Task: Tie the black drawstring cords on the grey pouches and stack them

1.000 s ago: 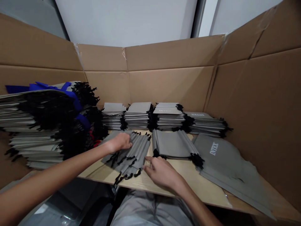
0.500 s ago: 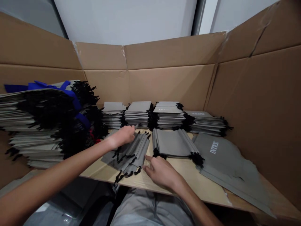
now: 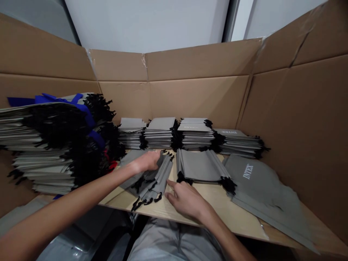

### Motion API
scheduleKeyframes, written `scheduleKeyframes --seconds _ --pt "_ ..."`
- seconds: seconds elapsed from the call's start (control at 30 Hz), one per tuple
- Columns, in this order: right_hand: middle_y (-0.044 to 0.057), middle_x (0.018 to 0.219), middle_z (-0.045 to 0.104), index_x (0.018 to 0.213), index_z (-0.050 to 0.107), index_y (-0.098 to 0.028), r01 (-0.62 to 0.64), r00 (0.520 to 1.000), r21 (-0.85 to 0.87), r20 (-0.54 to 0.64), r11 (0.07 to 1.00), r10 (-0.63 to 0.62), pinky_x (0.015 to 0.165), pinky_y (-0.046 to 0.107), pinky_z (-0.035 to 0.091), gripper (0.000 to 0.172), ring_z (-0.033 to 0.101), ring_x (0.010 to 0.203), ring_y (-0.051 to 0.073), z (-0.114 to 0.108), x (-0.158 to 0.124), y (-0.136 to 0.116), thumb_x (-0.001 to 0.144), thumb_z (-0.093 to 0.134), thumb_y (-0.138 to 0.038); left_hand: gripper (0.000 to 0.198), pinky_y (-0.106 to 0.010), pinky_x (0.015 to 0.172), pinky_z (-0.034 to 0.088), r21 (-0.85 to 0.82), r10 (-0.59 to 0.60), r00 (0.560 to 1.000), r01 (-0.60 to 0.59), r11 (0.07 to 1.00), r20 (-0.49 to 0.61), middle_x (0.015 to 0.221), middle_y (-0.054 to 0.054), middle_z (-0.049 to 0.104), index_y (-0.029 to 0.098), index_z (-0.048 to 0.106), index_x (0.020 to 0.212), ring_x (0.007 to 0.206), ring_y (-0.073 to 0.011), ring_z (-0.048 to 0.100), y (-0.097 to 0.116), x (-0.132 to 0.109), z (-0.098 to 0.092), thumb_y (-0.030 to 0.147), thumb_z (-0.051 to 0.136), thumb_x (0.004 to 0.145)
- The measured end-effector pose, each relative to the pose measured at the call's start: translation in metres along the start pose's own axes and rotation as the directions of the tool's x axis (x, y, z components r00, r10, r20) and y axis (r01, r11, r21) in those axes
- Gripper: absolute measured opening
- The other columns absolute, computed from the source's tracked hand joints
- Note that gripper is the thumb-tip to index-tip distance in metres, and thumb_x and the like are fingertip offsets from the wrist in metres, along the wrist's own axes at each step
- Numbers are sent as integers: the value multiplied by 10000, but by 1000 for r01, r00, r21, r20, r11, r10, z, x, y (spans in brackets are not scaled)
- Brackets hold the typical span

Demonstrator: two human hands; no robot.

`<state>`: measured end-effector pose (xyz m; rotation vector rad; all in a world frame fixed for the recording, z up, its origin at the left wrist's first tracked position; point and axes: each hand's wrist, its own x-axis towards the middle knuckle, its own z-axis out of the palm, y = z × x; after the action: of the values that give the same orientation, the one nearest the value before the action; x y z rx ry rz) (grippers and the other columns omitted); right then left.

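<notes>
Several grey drawstring pouches [image 3: 165,172] with black cord ends lie overlapped like a fan on the table in front of me. My left hand [image 3: 150,160] is over their far part, its fingers curled in; what is between them, if anything, is hidden. At the near right edge of the fan rests my right hand [image 3: 185,197], index finger and thumb apart, holding nothing. Just right of it sits a flat stack of grey pouches [image 3: 202,165] with bunched black cords. Under my left wrist another grey pouch [image 3: 130,157] lies partly covered.
Neat pouch stacks [image 3: 160,132] line the back. A tall pile [image 3: 46,174] with blue straps [image 3: 88,116] stands left. Larger grey pieces marked INTEX [image 3: 261,185] overlap the table's right edge. Cardboard walls [image 3: 198,92] enclose the back and sides.
My left hand has come slightly nearer and lower over the fanned pouches, whose cords have shifted a little. My right hand has stayed almost in place.
</notes>
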<state>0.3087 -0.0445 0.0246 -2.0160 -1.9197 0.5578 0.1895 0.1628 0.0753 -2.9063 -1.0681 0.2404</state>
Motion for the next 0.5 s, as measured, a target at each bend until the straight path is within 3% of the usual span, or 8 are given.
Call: scheduleKeyframes --seconds 0.27,0.5 --pt "206 1215 817 1466 695 -171 9 1000 9 -7 1000 -9 830 333 448 452 783 1155 334 2 3 0 1077 575 -366 447 -535 1024 648 61 10 999 -8 998 -34 1423 -122 723 202 643 1482 1201 -304 757 -3 -12 -25 334 755 1070" --pt "222 1279 807 1519 661 -164 7 1000 7 -13 1000 -7 853 337 455 484 779 1197 339 3 2 0 1089 567 -366 360 -494 980 665 -5 30 998 -30 1000 50 1382 -110 739 194 706 1379 1165 -282 761 9 -6 -5 368 762 1069"
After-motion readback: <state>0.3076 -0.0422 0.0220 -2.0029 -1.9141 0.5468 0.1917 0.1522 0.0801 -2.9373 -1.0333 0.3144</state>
